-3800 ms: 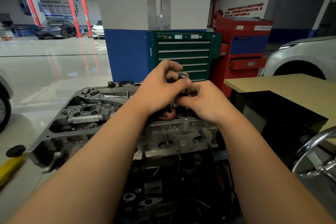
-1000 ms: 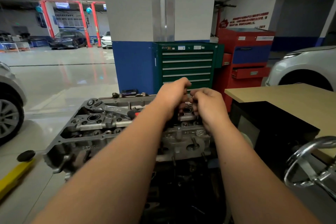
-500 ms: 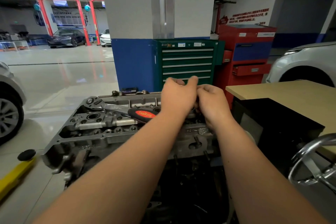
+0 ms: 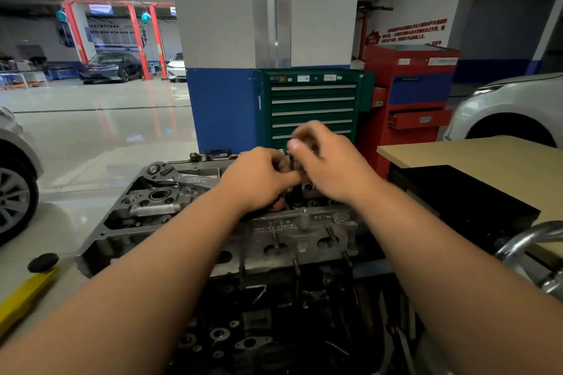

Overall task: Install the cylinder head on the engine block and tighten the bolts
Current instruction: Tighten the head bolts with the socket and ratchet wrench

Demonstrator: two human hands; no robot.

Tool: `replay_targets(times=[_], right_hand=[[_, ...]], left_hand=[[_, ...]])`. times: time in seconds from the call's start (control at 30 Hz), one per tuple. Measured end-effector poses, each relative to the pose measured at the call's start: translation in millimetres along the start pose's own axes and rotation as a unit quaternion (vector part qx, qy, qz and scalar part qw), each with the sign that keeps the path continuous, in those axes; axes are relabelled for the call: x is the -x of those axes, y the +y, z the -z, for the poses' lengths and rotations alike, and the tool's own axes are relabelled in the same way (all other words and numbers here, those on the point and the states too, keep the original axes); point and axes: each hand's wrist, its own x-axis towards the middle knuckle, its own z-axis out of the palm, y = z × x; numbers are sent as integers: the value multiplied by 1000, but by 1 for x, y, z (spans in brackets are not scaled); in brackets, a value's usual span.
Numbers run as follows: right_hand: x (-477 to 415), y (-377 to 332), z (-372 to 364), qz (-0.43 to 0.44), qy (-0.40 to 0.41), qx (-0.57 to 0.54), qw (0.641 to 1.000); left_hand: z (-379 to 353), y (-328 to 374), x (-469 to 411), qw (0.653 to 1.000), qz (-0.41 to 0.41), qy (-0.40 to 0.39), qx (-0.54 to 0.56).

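Cylinder head [image 4: 274,227] grey cast metal (side studs [image 4: 331,234])

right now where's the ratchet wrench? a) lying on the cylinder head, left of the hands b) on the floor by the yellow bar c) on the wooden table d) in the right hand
a: the ratchet wrench lies flat on the cylinder head, its head end out to the left of the left hand. The fingers of that hand and of the right hand are on a dark upright piece instead.
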Motion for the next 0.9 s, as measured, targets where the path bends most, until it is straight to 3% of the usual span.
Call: replay_targets(times=[0.03, 0.1, 0.23, 0.3, 0.4, 0.43, 0.5, 0.57, 0.63, 0.7, 0.77, 0.9], right_hand=[[-8, -7, 3, 67, -36, 148, 986], [-27, -20, 13, 168, -82, 374, 909], [-43, -34, 23, 268, -127, 495, 817], [-42, -37, 15, 217, -113, 531, 811], [-48, -55, -3, -16, -128, 557, 821], [-50, -58, -7, -45, -133, 554, 821], [-52, -56, -3, 18, -137, 534, 834], [-50, -51, 12, 162, -150, 486, 846], [-47, -48, 30, 282, -170, 479, 814], [-46, -46, 36, 316, -180, 516, 775], [-45, -44, 26, 263, -152, 564, 768], [-49, -56, -1, -32, -157, 590, 791]], left_hand=[[-1, -1, 1, 1000, 1, -7, 13], [0, 0, 1, 999, -3, -10, 31], [-1, 0, 0, 999, 11, -18, 49], [-2, 1, 1, 999, 18, -23, 25], [-2, 3, 0, 999, 11, -26, 17], [-1, 3, 0, 999, 12, -29, 24], [-1, 2, 0, 999, 10, -29, 38], [-1, 0, 0, 998, 1, -27, 49], [-1, 0, -1, 999, -4, -24, 42], [-1, -1, -2, 999, -6, -15, 32], [-2, -1, -2, 1000, -7, -15, 22], [-2, 1, -2, 999, 2, -42, 15]])
